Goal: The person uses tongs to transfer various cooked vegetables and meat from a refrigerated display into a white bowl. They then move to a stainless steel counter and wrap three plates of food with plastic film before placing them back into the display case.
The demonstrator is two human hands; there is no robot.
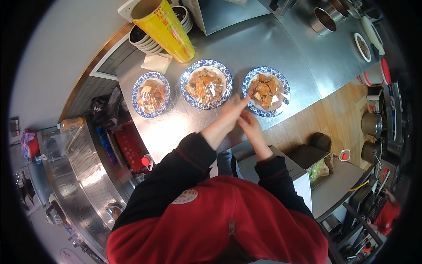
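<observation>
Three blue-and-white patterned plates of brown, chunky food stand in a row on the steel counter: the left plate (136,97), the middle plate (185,77) and the right plate (283,82). Shiny creases of clear film show over the food. My left hand (231,111) reaches to the lower left rim of the right plate, its fingers stretched out and slightly blurred. Just below, close to the left, is my right hand (252,126) with its fingers bent together. Whatever lies between those fingers is too small to make out.
Behind the plates a yellow tube-shaped container (165,33) leans by stacked bowls (147,43) and a pale folded cloth (157,63). Steel pots (323,23) and a small oval dish (362,47) stand at the far right. The counter's edge borders a wooden floor (327,114).
</observation>
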